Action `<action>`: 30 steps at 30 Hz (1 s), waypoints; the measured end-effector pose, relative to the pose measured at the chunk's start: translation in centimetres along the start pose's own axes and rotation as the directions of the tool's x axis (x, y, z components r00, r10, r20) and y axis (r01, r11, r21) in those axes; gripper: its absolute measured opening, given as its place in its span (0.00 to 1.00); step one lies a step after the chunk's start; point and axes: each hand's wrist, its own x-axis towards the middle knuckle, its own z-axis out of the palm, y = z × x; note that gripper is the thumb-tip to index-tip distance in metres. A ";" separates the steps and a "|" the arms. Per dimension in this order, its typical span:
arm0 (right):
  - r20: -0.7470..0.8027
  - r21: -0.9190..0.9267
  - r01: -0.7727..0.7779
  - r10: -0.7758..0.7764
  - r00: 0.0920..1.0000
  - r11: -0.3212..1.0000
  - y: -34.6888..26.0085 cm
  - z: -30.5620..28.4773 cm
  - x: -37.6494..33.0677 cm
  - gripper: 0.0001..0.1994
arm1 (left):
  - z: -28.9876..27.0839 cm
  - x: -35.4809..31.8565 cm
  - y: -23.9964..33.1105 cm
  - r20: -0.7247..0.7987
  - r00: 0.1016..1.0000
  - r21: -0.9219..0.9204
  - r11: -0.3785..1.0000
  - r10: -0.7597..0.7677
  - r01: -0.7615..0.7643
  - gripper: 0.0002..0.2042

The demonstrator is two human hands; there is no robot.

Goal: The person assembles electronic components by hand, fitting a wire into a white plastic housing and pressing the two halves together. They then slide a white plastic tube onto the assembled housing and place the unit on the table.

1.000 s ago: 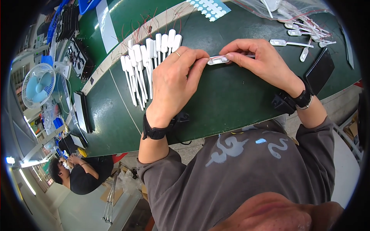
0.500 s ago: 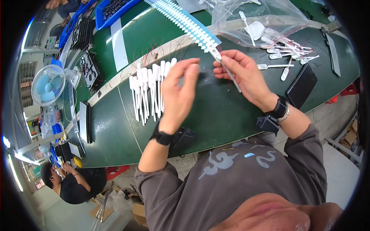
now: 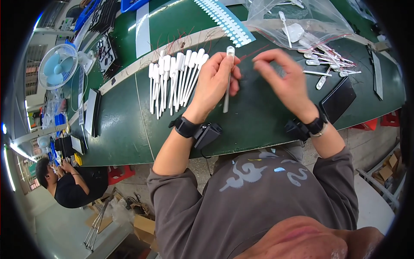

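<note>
My left hand is closed round a white stick with a clear-looking rounded head, held upright above the green table. A thin red wire runs from near its head to the right. Across from it, my right hand is raised with thumb and fingers apart, slightly smeared, nothing visible between them. Left of my left hand lies a row of similar white sticks, red wires pointing away from me. Beyond the hands lies a light-blue strip bearing rows of white die-cut stickers.
A clear plastic bag and a pile of wired white sticks lie at the right. A flat black object rests near the right edge. Far left are a fan and a seated person.
The white stick has passed from my right hand to my left and come away from the sticker strip. My right hand has let go and opened. The view has shifted slightly.
</note>
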 end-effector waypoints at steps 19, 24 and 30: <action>0.449 0.060 -0.231 0.180 0.875 0.971 1.3 -2.7 1.3 0.11 | -0.7 -1.1 0.6 0.182 0.962 0.231 0.959 -0.205 0.161 0.15; 0.303 -0.024 -0.077 0.081 0.950 0.997 2.0 -2.4 1.1 0.05 | -0.5 -0.8 0.6 0.221 0.932 0.193 0.949 -0.288 0.248 0.15; 0.233 -0.198 0.186 -0.139 0.963 0.962 2.5 -2.5 1.2 0.05 | -0.2 -1.1 0.5 0.221 0.914 0.238 0.928 -0.339 0.287 0.16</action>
